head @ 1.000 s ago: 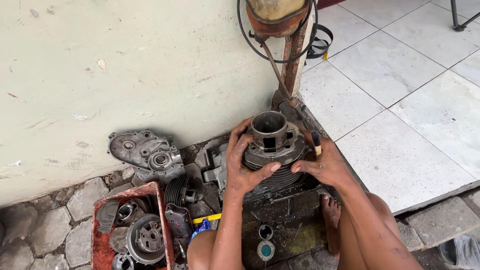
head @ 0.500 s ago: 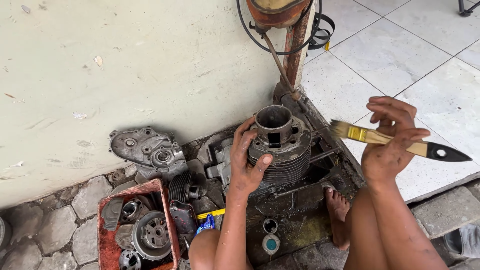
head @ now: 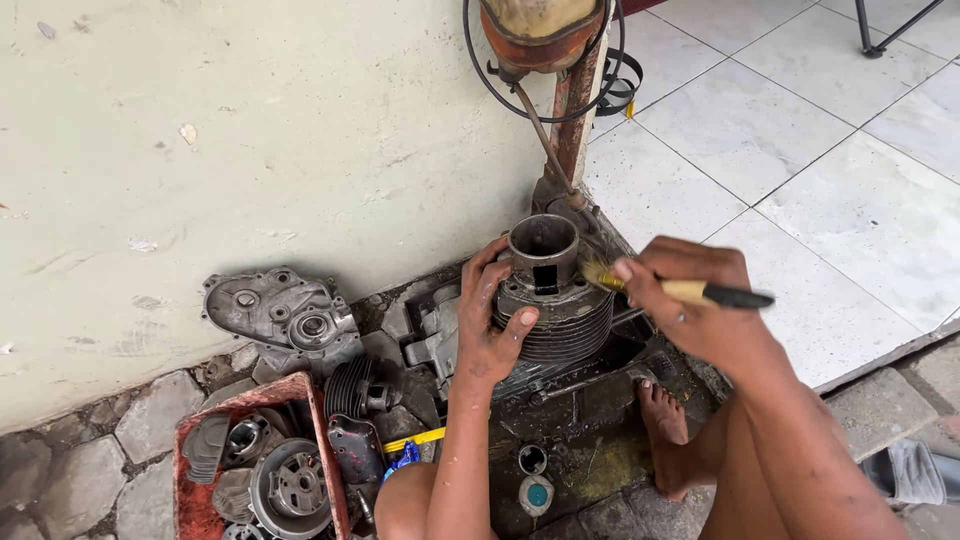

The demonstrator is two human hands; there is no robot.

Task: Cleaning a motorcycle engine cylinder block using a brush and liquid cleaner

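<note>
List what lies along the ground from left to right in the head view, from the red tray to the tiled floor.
Red tray of metal parts → grey engine cover → left hand → finned cylinder → right hand holding a paintbrush → white tiled floor.

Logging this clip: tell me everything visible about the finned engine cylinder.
The cylinder is dark, greasy grey metal with stacked cooling fins, a round open bore on top and a rectangular port in its neck. It stands upright in a black tray by the wall. The left hand grips its side; the brush, in the right hand, touches its top.
</note>
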